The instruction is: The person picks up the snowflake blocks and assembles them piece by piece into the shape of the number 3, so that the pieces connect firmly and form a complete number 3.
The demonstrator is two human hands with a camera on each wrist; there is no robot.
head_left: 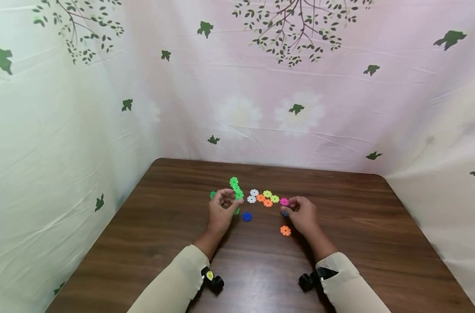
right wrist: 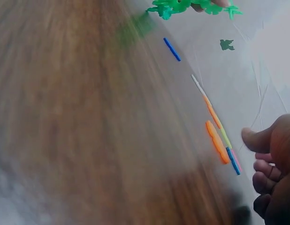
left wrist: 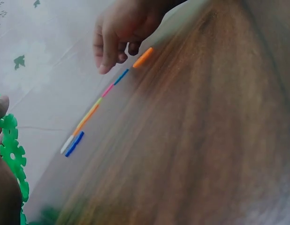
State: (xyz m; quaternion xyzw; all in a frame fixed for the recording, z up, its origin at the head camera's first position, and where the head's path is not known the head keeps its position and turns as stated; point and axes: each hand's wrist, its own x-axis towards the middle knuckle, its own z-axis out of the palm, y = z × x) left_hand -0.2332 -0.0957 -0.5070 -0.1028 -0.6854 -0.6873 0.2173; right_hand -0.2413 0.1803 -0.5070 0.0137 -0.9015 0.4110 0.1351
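Note:
My left hand [head_left: 222, 213] grips a joined chain of green notched discs [head_left: 236, 188] above the table. Along the left edge of the left wrist view, the green discs [left wrist: 12, 155] run beside the fingers. My right hand [head_left: 305, 215] hovers over the table with its fingers loosely bent and nothing between them. By its fingertips lie a pink disc [head_left: 284, 201] and a blue disc [head_left: 284, 213], the latter partly hidden by the hand. Nearer to me is a loose orange disc [head_left: 286, 231].
Between the hands, white discs [head_left: 251, 199], orange discs [head_left: 268, 203] and yellow discs [head_left: 275, 198] lie close together on the brown wooden table [head_left: 245, 269]. A dark blue disc [head_left: 247, 216] is nearer to me. Patterned cloth [head_left: 257, 148] hangs around the table.

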